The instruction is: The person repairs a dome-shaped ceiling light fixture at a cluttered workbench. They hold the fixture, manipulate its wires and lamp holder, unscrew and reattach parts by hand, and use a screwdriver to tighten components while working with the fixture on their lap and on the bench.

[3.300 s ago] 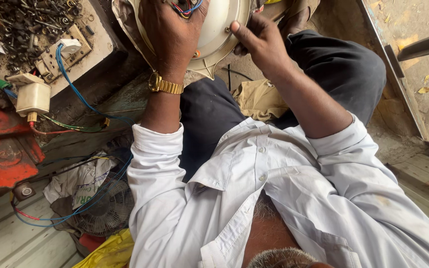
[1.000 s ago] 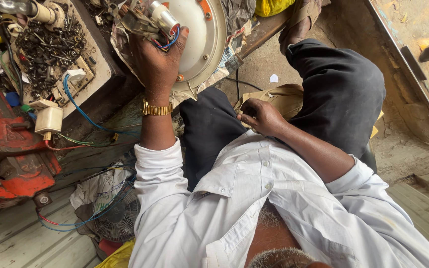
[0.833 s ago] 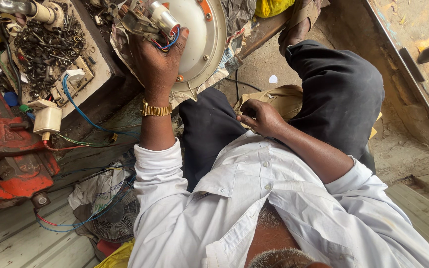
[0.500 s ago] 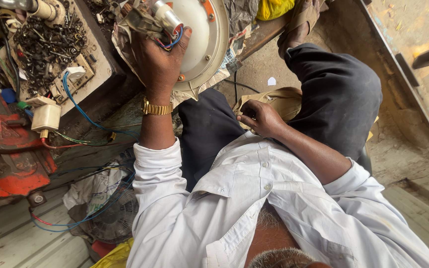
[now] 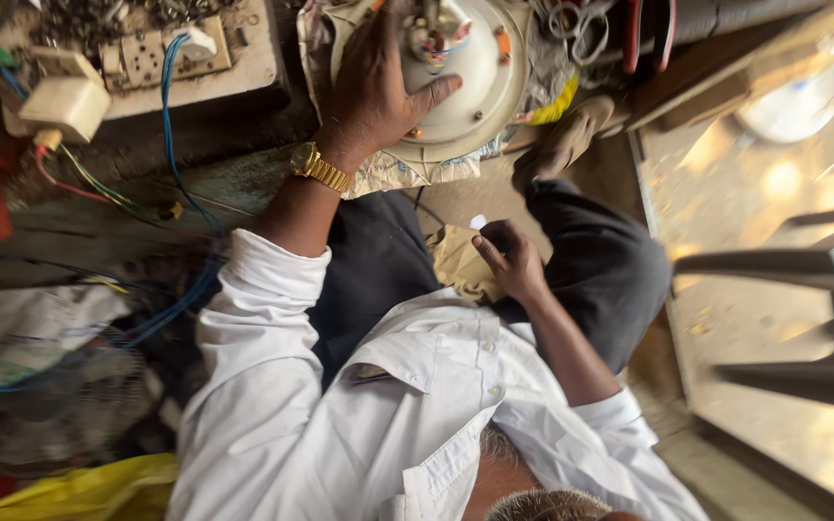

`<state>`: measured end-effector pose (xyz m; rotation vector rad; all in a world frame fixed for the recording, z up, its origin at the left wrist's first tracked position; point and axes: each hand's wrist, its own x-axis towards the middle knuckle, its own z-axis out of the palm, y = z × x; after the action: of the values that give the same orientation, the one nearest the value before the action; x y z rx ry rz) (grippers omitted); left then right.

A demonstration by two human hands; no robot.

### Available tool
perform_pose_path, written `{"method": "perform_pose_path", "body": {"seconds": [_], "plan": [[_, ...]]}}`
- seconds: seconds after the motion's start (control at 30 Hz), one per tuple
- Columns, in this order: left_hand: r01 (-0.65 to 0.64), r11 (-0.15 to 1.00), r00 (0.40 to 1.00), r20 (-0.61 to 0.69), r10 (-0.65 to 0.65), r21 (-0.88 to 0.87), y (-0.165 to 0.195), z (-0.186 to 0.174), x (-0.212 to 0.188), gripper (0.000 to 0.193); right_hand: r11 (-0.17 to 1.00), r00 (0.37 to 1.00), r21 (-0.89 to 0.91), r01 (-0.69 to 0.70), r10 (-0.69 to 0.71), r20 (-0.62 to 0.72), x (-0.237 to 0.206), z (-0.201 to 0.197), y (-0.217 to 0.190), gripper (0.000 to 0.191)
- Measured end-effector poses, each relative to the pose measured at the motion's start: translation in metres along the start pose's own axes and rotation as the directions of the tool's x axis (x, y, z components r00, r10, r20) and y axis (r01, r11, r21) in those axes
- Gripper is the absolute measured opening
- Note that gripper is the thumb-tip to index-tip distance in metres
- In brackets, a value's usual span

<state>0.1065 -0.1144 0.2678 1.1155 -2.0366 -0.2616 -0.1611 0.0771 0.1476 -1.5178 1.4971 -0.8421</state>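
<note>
I'm spreading my left hand [image 5: 375,92] flat over the round cream metal fan housing [image 5: 460,77] on the bench; its wiring is showing, still open. My right hand [image 5: 509,259] is curling loosely at my lap, holding nothing visible.

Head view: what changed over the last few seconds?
The right hand let go of the round cream housing and dropped to the lap, by a tan cloth. The left hand stayed pressed on the housing, gold watch still on.
</note>
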Motion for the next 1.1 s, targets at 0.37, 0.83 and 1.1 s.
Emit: {"method": "perform_pose_path", "body": {"seconds": [0.37, 0.83, 1.1], "plan": [[-0.321, 0.943, 0.947, 0.042, 0.318, 0.091, -0.060, -0.061, -0.043, 0.095, 0.977, 0.977, 0.017, 0.212, -0.212, 0.003, 0.041, -0.075, -0.096, 0.016], [-0.380, 0.903, 0.917, -0.045, 0.396, 0.203, -0.104, -0.043, -0.060, 0.069, -0.063, 0.418, -0.600, 0.797, -0.660, 0.624, 0.180, -0.074, -0.352, 0.034], [-0.369, 0.905, 0.922, -0.039, 0.385, 0.210, -0.116, -0.051, -0.057, 0.071, 0.107, 0.433, -0.446, 0.889, -0.517, 0.738, 0.253, -0.044, -0.339, 0.026]]}}
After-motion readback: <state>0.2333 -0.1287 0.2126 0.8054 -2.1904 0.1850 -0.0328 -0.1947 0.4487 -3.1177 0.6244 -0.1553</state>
